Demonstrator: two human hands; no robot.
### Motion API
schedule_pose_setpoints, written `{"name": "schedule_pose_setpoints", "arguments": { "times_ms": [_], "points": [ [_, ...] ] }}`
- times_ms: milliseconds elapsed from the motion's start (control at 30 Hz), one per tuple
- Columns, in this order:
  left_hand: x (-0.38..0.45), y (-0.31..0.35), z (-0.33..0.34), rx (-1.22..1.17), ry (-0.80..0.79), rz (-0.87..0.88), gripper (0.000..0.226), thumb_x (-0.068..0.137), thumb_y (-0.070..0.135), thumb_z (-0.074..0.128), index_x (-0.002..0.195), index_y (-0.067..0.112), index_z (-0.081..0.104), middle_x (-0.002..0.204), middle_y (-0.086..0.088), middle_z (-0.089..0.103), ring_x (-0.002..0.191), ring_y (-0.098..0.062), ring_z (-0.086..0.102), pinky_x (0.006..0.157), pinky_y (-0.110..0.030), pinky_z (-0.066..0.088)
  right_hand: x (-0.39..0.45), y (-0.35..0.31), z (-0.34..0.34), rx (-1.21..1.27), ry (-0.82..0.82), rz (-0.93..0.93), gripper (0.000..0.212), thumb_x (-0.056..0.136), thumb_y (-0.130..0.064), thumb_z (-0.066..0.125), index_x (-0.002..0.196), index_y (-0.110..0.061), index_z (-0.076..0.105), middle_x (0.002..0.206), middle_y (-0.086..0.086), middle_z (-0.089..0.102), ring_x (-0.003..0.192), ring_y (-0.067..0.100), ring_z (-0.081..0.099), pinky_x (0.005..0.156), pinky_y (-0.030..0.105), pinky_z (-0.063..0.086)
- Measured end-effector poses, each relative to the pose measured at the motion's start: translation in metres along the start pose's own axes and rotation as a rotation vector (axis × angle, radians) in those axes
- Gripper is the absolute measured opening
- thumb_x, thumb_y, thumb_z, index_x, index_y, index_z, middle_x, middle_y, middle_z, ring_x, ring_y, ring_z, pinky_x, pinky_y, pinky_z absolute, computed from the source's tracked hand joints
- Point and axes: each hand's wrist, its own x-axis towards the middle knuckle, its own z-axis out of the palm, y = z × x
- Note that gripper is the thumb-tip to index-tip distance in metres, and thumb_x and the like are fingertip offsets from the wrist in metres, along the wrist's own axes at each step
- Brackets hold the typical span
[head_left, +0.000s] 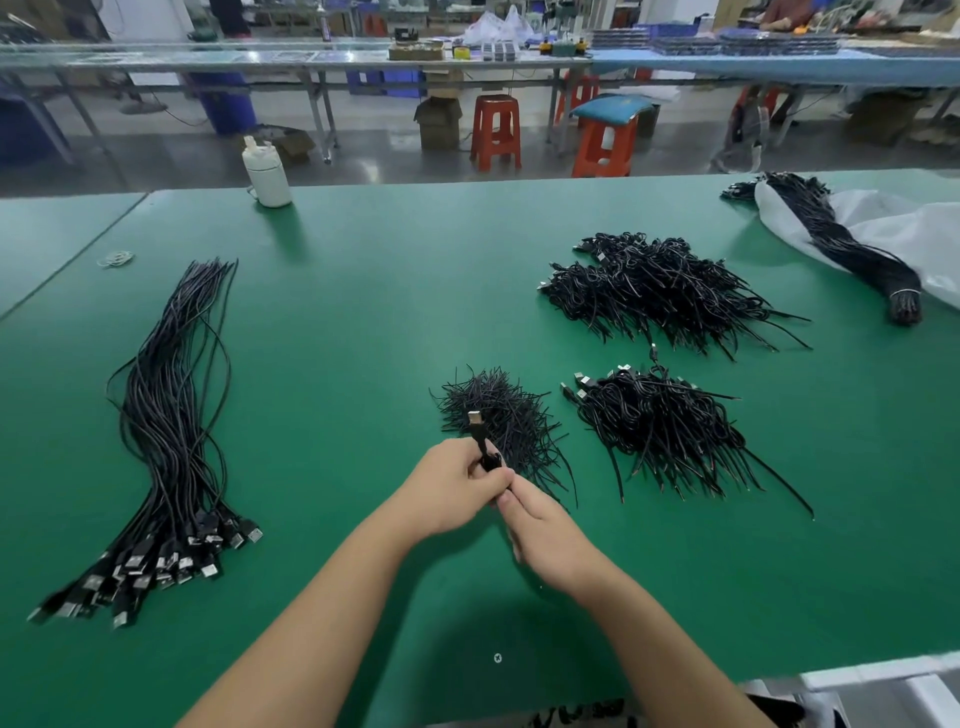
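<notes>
Head view, left hand (457, 488), right hand (545, 530) pinching cable (482, 447), plug (474, 417) pointing away

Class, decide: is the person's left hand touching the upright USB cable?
Touching. The head view shows the left hand curled round the lower part of the USB cable, with no gap between them.

Past my green table (363, 312) I see a grey floor (389, 156), orange stools (496, 130), cardboard boxes (439, 122) and long benches (311, 62) under even light.
</notes>
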Motion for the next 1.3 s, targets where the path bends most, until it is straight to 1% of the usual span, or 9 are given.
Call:
{"name": "schedule_pose_setpoints", "arguments": {
  "times_ms": [100,233,367,567,667,933,1067,1167,1300],
  "points": [
    [0.004,-0.004,0.007,-0.153,-0.062,-0.004,0.015,0.090,0.024,0.067,0.083,0.011,0.064,0.059,0.004,0.046,0.052,-0.013,0.035,0.054,-0.030,0.032,0.002,0.011,-0.003,0.068,0.030,0.062,0.039,0.107,-0.019,0.033,0.130,-0.046,0.050,0.063,-0.029,0.055,0.052,0.000,0.035,0.050,0.015,0.034],
    [0.012,-0.016,0.012,-0.611,-0.163,-0.108,0.009,0.094,0.018,0.065,0.100,0.012,0.063,0.063,0.003,0.053,0.046,-0.011,0.035,0.044,-0.023,0.033,0.001,0.020,-0.011,-0.090,0.220,0.119,0.026,0.107,-0.024,0.035,0.085,-0.022,0.049,0.069,-0.011,0.048,0.065,0.013,0.041,0.061,0.029,0.036],
    [0.031,-0.039,0.017,0.336,0.130,0.052,0.022,0.099,0.021,0.051,0.118,0.027,0.062,0.096,0.006,0.058,0.080,-0.014,0.058,0.076,-0.033,0.051,-0.005,0.034,-0.029,-0.234,0.387,0.172,0.029,0.107,-0.025,0.032,0.085,-0.009,0.042,0.081,-0.001,0.043,0.075,0.015,0.040,0.070,0.034,0.034],
    [0.060,-0.045,0.021,0.735,0.139,0.231,0.042,0.089,0.005,0.054,0.124,0.028,0.056,0.101,0.002,0.046,0.063,-0.021,0.047,0.053,-0.029,0.031,-0.005,0.046,-0.038,-0.056,0.351,0.209,0.027,0.106,-0.029,0.037,0.080,-0.029,0.042,0.066,-0.006,0.039,0.047,0.006,0.038,0.050,0.027,0.040],
    [0.069,-0.041,0.019,0.763,0.119,0.227,0.030,0.088,0.004,0.056,0.110,0.024,0.060,0.096,0.003,0.041,0.062,-0.021,0.047,0.052,-0.030,0.033,-0.005,0.051,-0.039,-0.055,0.325,0.198,0.031,0.105,-0.028,0.038,0.082,-0.008,0.040,0.062,-0.004,0.036,0.043,0.009,0.036,0.048,0.032,0.042],
    [0.076,-0.049,0.020,0.824,0.099,0.246,0.012,0.092,0.007,0.052,0.094,0.018,0.055,0.093,0.003,0.039,0.054,-0.015,0.032,0.048,-0.031,0.028,-0.002,0.058,-0.041,-0.077,0.311,0.227,0.034,0.104,-0.033,0.037,0.078,-0.011,0.035,0.061,-0.005,0.035,0.046,0.011,0.037,0.051,0.035,0.043],
    [0.070,-0.052,0.021,0.676,0.141,0.203,0.012,0.098,0.029,0.048,0.097,0.019,0.054,0.095,0.001,0.048,0.068,-0.023,0.054,0.057,-0.034,0.046,-0.002,0.057,-0.040,-0.053,0.306,0.240,0.034,0.103,-0.034,0.037,0.078,-0.011,0.034,0.061,-0.005,0.035,0.046,0.011,0.037,0.053,0.036,0.043],
    [0.069,-0.049,0.025,0.613,0.125,0.074,0.023,0.096,0.046,0.050,0.092,0.024,0.050,0.090,0.005,0.048,0.080,-0.019,0.056,0.066,-0.032,0.045,-0.003,0.057,-0.040,-0.058,0.303,0.245,0.034,0.103,-0.034,0.037,0.076,-0.013,0.035,0.060,-0.007,0.035,0.047,0.010,0.037,0.053,0.035,0.043],
    [0.072,-0.048,0.029,0.502,0.169,-0.064,0.018,0.096,0.039,0.054,0.084,0.025,0.052,0.087,0.006,0.053,0.085,-0.019,0.059,0.065,-0.030,0.040,-0.003,0.056,-0.040,-0.071,0.296,0.248,0.035,0.104,-0.034,0.037,0.079,-0.010,0.035,0.062,-0.004,0.036,0.046,0.010,0.039,0.056,0.038,0.044]
  ]
}}
